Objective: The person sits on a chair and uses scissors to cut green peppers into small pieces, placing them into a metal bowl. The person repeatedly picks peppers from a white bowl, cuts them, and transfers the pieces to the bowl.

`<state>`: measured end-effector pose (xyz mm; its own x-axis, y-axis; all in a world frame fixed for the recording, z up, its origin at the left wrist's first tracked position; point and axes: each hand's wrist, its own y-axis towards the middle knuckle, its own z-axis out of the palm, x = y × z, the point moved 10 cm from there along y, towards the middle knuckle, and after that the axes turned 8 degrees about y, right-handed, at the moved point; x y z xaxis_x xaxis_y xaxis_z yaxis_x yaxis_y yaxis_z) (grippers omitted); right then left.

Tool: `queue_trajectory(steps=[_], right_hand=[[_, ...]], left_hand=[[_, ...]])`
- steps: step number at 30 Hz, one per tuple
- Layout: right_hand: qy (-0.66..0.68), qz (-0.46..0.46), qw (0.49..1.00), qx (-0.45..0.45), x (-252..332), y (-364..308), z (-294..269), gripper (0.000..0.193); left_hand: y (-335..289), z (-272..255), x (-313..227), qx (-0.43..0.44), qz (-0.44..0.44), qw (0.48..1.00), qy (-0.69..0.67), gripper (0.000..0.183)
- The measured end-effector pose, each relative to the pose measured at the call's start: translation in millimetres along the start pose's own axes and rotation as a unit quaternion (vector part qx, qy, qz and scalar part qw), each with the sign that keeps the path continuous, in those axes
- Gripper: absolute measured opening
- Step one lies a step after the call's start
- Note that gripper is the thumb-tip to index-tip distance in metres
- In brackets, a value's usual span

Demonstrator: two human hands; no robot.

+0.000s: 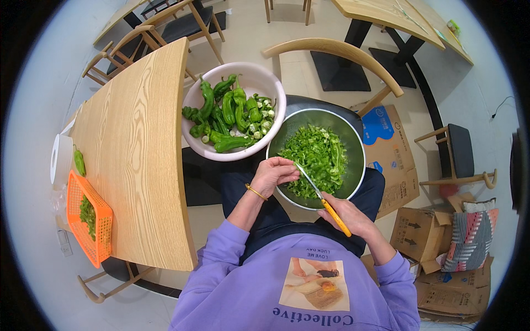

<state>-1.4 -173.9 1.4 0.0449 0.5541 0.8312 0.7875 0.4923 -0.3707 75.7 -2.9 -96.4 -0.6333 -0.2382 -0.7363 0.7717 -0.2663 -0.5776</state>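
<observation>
My right hand (345,212) is closed round the yellow handle of a small knife (312,185). Its narrow blade points up and left to my left hand (274,175). The fingers of that hand are pinched together at the blade's tip; what they hold is too hidden to name. Below both hands, a metal bowl (356,165) at my lap contains chopped green peppers (314,157). Up and left of it, a pale pink basin (273,83) holds whole green peppers (227,107) and several cut-off stem ends (266,118).
To my left stands a wooden table (143,149) with an orange basket (105,220) of green pieces, a single green pepper (79,161) and a white round container (62,157). A chair (337,49) is ahead; flattened cardboard (400,165) and boxes (419,231) lie right.
</observation>
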Motion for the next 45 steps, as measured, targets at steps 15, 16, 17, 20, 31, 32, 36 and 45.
queue_trajectory(steps=[15, 16, 17, 20, 31, 32, 36, 45], right_hand=[[0.019, 0.006, 1.0, -0.001, -10.3, 6.4, 1.0, 0.044], [0.02, -0.002, 1.0, -0.005, -8.9, 8.2, 1.4, 0.043], [0.022, -0.01, 1.0, -0.009, -7.6, 8.9, 1.6, 0.043], [0.055, 0.033, 0.998, 0.006, -18.8, 6.0, 6.6, 0.04], [0.305, 0.14, 0.937, -0.097, -83.6, -66.0, -20.6, 0.035], [0.314, 0.135, 0.933, -0.118, -88.3, -69.5, -25.0, 0.036], [0.343, 0.098, 0.918, -0.175, -98.4, -82.8, -39.9, 0.036], [0.38, 0.076, 0.901, -0.196, -112.9, -98.3, -40.3, 0.035]], left_hand=[[6.9, 5.1, 2.8, 0.032, -0.018, 0.997, 0.067, 0.016], [9.3, 3.5, 3.9, 0.034, -0.026, 0.997, 0.065, 0.016], [11.7, 0.4, 4.2, 0.028, -0.028, 0.997, 0.068, 0.016], [18.8, -4.5, 8.3, 0.01, -0.035, 0.996, 0.087, 0.018], [39.2, 133.1, -54.3, -0.01, 0.434, 0.584, 0.685, 0.04], [53.9, 153.7, -44.5, 0.045, 0.431, 0.538, 0.723, 0.041], [91.6, 204.0, 7.8, 0.204, 0.381, 0.334, 0.838, 0.043], [91.8, 207.8, -15.7, 0.23, 0.398, 0.41, 0.788, 0.043]])
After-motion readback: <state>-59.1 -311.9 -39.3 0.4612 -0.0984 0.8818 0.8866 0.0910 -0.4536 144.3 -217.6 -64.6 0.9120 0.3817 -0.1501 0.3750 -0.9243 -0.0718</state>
